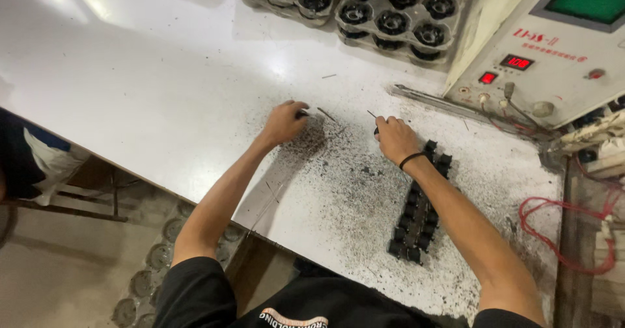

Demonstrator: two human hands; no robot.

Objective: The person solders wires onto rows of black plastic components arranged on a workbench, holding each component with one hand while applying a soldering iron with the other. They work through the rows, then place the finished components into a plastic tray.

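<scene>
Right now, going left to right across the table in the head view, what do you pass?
Left hand → right hand → rows of small black parts → red wire.

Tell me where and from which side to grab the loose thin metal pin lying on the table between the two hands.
Pinch the thin metal pin at its middle, coming straight down from above. It lies flat and slanted on the white table, too slim to get under, and its ends sit near the left hand and the dark grit, so a fingertip pinch across its width seems best.
</scene>
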